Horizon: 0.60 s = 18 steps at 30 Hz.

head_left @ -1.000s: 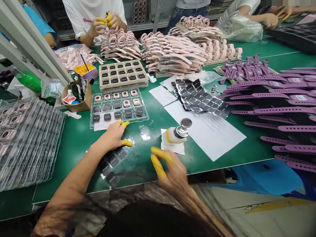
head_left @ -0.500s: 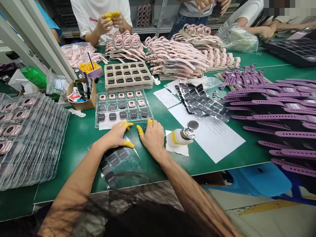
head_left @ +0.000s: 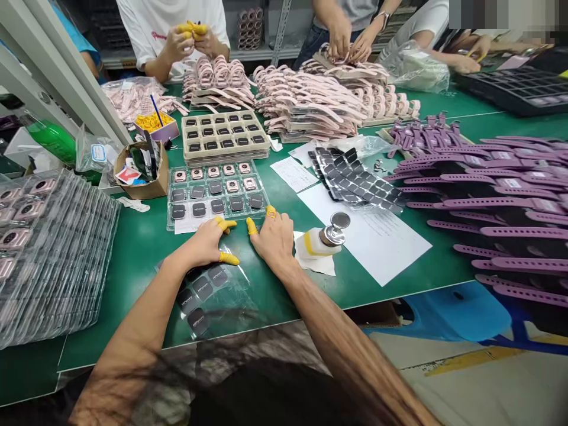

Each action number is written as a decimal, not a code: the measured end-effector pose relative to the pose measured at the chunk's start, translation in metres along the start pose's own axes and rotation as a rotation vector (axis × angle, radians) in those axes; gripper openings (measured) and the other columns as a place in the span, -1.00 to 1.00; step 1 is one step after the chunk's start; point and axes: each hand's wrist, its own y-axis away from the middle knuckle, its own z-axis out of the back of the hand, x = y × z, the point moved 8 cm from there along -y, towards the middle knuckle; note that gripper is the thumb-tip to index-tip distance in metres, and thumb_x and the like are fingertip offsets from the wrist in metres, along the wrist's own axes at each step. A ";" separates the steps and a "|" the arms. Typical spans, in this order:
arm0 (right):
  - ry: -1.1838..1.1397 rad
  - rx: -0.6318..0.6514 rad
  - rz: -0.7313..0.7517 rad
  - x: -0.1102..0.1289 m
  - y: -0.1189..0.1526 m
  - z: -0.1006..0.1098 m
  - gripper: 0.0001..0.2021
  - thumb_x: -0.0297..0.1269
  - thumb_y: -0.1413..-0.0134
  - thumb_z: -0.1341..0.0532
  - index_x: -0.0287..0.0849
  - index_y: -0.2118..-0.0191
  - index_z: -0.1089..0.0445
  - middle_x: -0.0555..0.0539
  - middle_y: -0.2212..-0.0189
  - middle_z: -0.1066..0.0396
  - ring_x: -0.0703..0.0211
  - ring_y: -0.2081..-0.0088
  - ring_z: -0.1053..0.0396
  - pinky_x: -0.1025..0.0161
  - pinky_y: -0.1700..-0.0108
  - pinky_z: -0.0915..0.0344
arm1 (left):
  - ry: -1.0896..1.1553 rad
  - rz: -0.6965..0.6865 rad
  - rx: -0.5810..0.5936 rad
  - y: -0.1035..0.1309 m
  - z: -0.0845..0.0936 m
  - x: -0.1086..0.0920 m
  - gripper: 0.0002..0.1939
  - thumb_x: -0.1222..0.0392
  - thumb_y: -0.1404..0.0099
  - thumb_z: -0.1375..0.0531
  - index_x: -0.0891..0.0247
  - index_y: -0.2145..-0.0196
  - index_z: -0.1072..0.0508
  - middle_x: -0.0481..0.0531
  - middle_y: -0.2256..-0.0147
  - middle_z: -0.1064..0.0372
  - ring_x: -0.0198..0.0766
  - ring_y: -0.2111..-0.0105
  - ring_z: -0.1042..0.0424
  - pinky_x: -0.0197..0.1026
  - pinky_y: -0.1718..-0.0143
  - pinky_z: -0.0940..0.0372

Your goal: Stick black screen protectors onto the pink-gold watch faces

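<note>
My left hand (head_left: 207,241), with yellow finger cots on thumb and forefinger, rests over the top of a clear plastic sheet (head_left: 242,290). Its thumb and forefinger are spread, with nothing visible between them. Black square stickers (head_left: 203,288) with pale lettering lie on that sheet. To the right, my right hand (head_left: 274,241) touches the table by the near corner of a clear tray (head_left: 169,222), thumb and forefinger apart. That tray holds pink watch cases (head_left: 213,171) at the back and black squares (head_left: 217,206) in its nearer rows.
A pump bottle (head_left: 317,241) stands right of my right hand, near papers (head_left: 381,254) and black sticker sheets (head_left: 355,177). Stacked trays (head_left: 53,266) rise at left, purple straps (head_left: 501,204) at right. Behind are pink straps (head_left: 310,100), a beige tray (head_left: 186,152) and co-workers.
The view has shifted slightly; my hands stay in nearly the same place over the table. A co-worker's hands at the back have come down onto the pink straps.
</note>
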 end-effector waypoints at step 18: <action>0.037 0.038 0.147 0.013 0.009 -0.002 -0.70 -0.38 -0.44 0.01 -0.34 0.01 -0.46 -0.30 0.08 -0.48 -0.03 0.18 -0.20 0.04 0.08 -0.10 | -0.012 0.013 0.022 0.002 0.002 -0.001 -0.04 -0.34 -0.10 -0.47 0.21 -0.31 -0.42 0.23 -0.07 -0.36 0.17 -0.10 -0.40 0.15 -0.19 -0.34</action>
